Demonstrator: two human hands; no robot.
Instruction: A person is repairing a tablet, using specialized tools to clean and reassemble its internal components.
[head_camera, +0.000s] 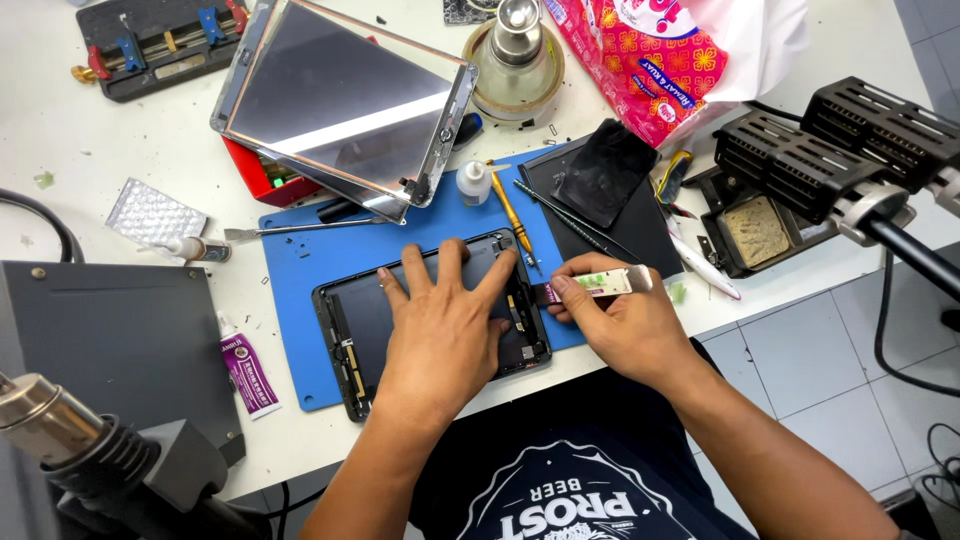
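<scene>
Fingers (612, 283) of R hand (620, 325) pinch small card (600, 283); L hand (445, 330) flat on opened tablet (345, 320).

A flat black tablet body (430, 320) lies on a plain blue rubber mat (300, 260) over the white surface (150, 140). The small strip-shaped tool (600, 284) is white and silver with a purple end. The crinkled plastic bag (650, 60) is pink with a yellow flower pattern, and the small soft tube (247, 372) is purple and white.

Left hand (445, 325) flat on opened tablet (350, 330), right hand (620, 320) gripping small tube (600, 285), blue mat (300, 255)
</scene>
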